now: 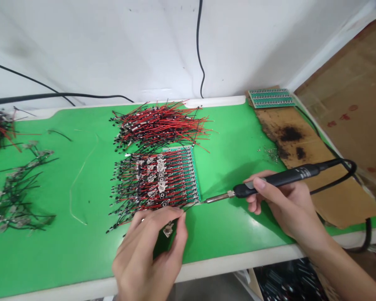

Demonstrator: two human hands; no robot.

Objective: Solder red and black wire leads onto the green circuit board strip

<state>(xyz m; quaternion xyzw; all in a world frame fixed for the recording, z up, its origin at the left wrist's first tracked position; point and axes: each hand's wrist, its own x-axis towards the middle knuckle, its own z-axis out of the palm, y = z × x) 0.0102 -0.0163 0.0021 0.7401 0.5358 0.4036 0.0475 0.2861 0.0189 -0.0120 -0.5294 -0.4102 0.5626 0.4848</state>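
Note:
My right hand [278, 196] grips a black soldering iron [275, 179], its metal tip pointing left at the near right corner of a green circuit board [196, 184]. Between thumb and fingertips, my left hand [153, 246] pinches a thin black wire [188, 206] whose end lies at that same corner, close to the iron's tip. A small metal terminal [168, 229] hangs under those fingers. Rows of red and black wires [144, 179] cover the board and stick out to its left, with several metal terminals lying across them. Whether the tip touches the wire I cannot tell.
Behind the board lies a heap of red wires [163, 125]. Black wires with metal terminals [15, 196] are spread at the left. At the right, scorched cardboard [338, 192] carries another circuit board [271, 98]. The iron's black cable [351, 167] loops there. A white wall [113, 46] stands behind.

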